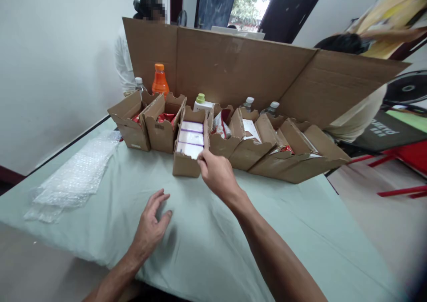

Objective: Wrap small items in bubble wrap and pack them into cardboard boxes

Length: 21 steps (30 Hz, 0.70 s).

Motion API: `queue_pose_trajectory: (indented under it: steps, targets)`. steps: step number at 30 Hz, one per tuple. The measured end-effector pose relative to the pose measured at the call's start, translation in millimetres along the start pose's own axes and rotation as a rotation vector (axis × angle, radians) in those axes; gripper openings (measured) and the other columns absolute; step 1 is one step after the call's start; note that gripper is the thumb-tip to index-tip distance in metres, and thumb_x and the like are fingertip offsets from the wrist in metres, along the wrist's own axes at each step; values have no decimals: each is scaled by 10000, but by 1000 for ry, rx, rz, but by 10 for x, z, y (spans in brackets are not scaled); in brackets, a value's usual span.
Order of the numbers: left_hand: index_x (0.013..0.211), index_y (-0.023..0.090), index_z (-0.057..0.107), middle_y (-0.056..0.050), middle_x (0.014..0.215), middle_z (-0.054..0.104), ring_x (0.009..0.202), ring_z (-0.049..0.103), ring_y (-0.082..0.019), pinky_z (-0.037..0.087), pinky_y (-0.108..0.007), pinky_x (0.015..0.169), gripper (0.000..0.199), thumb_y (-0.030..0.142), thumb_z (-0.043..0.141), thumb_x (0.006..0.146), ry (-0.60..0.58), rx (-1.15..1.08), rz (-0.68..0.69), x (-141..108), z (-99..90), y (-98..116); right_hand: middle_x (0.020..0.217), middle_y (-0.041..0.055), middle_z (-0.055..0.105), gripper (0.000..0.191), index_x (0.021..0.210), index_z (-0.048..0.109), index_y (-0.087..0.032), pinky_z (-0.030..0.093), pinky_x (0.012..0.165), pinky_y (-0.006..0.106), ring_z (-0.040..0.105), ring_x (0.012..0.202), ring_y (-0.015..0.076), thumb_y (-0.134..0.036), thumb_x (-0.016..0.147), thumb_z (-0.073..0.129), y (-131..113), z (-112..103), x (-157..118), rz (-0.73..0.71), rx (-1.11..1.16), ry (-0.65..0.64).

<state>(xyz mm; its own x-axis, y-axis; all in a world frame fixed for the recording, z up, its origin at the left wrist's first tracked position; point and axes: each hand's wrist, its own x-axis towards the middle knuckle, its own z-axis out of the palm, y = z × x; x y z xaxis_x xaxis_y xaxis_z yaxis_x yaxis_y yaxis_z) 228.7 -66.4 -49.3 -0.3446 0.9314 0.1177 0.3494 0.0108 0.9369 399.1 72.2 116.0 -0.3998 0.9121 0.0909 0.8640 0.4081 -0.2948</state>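
Note:
My right hand [216,171] is closed on the near right corner of a cardboard box [186,166]. White packs with purple edges [191,138] fill that box, which juts out nearer than its neighbours. Over the green cloth, left of the arm, my left hand [151,224] holds nothing, its fingers apart and curved. Two boxes with red packets stand to the left, one of them a brown box [162,133]. On the right, several more boxes lean in a row, among them one with a red and white bag [221,126].
Bubble wrap [75,177] lies at the left of the table [133,204]. Behind the boxes stand an orange bottle [160,82], a green-capped bottle [202,102], clear bottles and a cardboard screen [233,62]. People are beyond the screen; red stools are at right.

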Motion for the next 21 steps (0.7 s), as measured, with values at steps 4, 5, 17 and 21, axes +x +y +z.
queue_pose_trajectory:
  steps: [4, 5, 17, 21]
  targets:
    - [1363, 230, 602, -143, 1473, 583, 1275, 615, -318, 507, -528, 1086, 499, 368, 640, 885, 111, -70, -35, -26, -217, 11, 811, 25, 767, 197, 965, 689, -222, 467, 649, 258, 694, 686, 163, -281, 1000, 504, 258, -116, -947, -72, 274, 56]
    - [1393, 227, 572, -147, 1462, 590, 1274, 613, -317, 496, -533, 1098, 535, 373, 647, 884, 123, -85, -41, -32, -247, 28, 785, 16, 759, 203, 959, 697, -228, 491, 641, 253, 691, 664, 154, -312, 1001, 517, 378, -163, -1149, -59, 331, 72]
    - [1386, 220, 563, -125, 1341, 648, 1318, 586, -320, 478, -489, 1131, 599, 245, 646, 794, -210, -169, 68, -372, 125, 349, 1280, 161, 737, 608, 1327, 634, -223, 657, 823, 445, 771, 995, 319, -547, 822, 734, 1399, 395, -2570, 349, 537, 138]
    - [1364, 201, 549, -120, 1255, 684, 1224, 641, -304, 525, -465, 1064, 569, 281, 657, 811, -154, -213, 22, -374, 246, 383, 1139, 156, 782, 512, 1109, 730, -190, 591, 950, 530, 718, 1101, 384, -609, 818, 692, 1240, 672, -2204, 289, 546, 113]
